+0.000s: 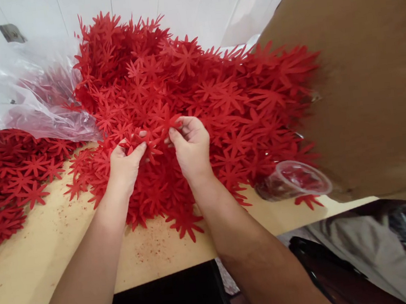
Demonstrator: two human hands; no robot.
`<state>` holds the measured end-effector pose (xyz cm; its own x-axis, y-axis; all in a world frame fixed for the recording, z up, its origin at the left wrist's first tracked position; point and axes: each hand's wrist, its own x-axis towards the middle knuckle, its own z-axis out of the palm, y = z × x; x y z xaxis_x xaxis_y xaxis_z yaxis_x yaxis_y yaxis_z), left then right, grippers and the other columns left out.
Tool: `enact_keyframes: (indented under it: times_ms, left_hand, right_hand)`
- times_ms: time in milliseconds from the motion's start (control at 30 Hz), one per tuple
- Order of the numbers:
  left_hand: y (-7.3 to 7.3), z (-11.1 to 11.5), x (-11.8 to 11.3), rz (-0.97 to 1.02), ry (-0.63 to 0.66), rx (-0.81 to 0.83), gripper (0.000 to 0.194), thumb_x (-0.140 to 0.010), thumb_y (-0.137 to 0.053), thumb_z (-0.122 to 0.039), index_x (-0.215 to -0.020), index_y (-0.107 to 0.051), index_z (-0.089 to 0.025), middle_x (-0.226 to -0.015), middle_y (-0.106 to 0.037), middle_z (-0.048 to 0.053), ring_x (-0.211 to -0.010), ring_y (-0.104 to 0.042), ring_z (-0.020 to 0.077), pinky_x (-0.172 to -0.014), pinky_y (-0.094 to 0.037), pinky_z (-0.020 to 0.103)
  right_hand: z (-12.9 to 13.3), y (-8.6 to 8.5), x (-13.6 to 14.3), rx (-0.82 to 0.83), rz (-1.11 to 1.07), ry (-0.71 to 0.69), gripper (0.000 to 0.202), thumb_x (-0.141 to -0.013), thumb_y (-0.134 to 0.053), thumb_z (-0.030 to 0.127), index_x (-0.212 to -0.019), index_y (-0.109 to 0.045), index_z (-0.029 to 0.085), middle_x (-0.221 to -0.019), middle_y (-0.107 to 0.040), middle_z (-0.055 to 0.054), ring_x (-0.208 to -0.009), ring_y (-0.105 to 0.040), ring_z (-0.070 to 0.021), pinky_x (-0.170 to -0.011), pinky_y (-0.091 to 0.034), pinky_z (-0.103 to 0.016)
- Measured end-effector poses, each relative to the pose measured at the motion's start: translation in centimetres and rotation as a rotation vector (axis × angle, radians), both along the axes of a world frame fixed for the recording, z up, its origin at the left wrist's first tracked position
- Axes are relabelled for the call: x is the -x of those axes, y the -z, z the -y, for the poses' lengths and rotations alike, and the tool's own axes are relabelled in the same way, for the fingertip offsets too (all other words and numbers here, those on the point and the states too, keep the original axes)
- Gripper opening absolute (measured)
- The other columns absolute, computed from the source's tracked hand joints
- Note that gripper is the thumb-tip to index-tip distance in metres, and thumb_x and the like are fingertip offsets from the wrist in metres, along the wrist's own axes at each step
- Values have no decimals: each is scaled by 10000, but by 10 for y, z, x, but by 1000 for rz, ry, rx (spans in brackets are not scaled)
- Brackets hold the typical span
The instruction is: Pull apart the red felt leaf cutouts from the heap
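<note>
Red flower-shaped cutouts with long narrow petals lie in a large heap (195,89) in front of me. My left hand (126,164) is over the front of the heap, thumb and fingers closed on a red flower cutout (150,146). Close to its right, my right hand (192,146) pinches another red flower cutout (168,120) between thumb and forefinger. The two cutouts overlap in the gap between my hands, and I cannot tell whether they are joined.
A second pile of red cutouts (14,180) spreads at the left. Behind it stands a clear plastic bag (33,99). At the right, a clear plastic cup (284,184) lies tipped beside a tall brown board (368,82). Reddish crumbs dot the yellow tabletop (127,260).
</note>
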<state>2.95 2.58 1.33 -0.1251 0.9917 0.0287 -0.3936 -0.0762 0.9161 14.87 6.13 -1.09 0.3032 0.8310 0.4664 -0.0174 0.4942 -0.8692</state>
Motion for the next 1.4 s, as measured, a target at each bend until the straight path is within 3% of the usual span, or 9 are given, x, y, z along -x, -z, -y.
enact_keyframes:
  times_ms: [133,300,433,533,833,967,1133,1233,1400]
  left_hand:
    - [1,-2,0,-7,-41,-45,279,-550,-746,-251,-796,-641,-169,-851,-709,8,-694,-643,113,-632,-525,235]
    - [4,-5,0,-22,-70,-128,257,-563,-750,-253,-773,-639,-154,-787,-703,3,-752,-653,118,-804,-513,280]
    - [4,-6,2,-7,-109,-128,234,-618,-722,-295,-776,-632,-147,-795,-699,6,-796,-651,116,-835,-502,276]
    - [2,-3,2,1,-59,-44,245,-729,-615,-384,-782,-638,-146,-806,-700,27,-854,-651,142,-822,-520,297]
    - [-8,4,3,-5,129,39,294,-825,-479,-361,-920,-636,-131,-823,-719,66,-742,-674,135,-660,-542,251]
    - [-5,2,5,17,126,25,384,-842,-435,-433,-974,-633,-132,-902,-722,81,-806,-677,144,-692,-534,248]
    - [-5,1,4,36,166,17,418,-846,-410,-470,-978,-646,-152,-924,-722,70,-954,-655,174,-817,-522,294]
    - [-4,1,2,56,155,14,414,-855,-391,-473,-988,-645,-174,-945,-718,54,-1031,-626,188,-875,-507,319]
    - [2,-2,-2,55,130,-20,453,-834,-392,-545,-1007,-634,-203,-952,-705,48,-1084,-597,207,-883,-510,329]
  right_hand:
    - [-4,3,-4,-19,34,-32,283,-761,-565,351,-1014,-503,241,-957,-600,-37,-814,-608,-136,-785,-524,-348]
    - [11,-6,4,-75,157,-85,400,-766,-537,489,-1075,-559,236,-1143,-593,-69,-1072,-562,-172,-967,-453,-396]
    - [20,-10,10,-47,345,-201,347,-694,-638,452,-924,-615,193,-970,-655,-63,-930,-603,-160,-872,-494,-355]
    - [19,-9,12,-10,322,-186,225,-707,-637,355,-842,-602,180,-820,-655,-27,-732,-596,-115,-738,-510,-306]
    - [4,-3,3,-103,132,193,56,-733,-549,188,-729,-494,196,-673,-532,16,-610,-518,-88,-603,-461,-252]
    - [-13,10,-8,-142,92,256,123,-735,-522,190,-852,-490,211,-792,-560,-11,-698,-556,-108,-674,-499,-295]
    - [1,3,-6,-231,387,323,253,-795,-485,259,-1036,-557,233,-1128,-572,-77,-1072,-526,-196,-951,-425,-459]
    - [19,-8,5,-290,547,247,255,-809,-499,343,-1031,-581,245,-1134,-584,-67,-1110,-499,-207,-1011,-371,-476]
    - [27,-8,19,-279,602,104,402,-682,-649,380,-1037,-562,212,-1059,-547,-95,-1033,-504,-215,-942,-438,-435]
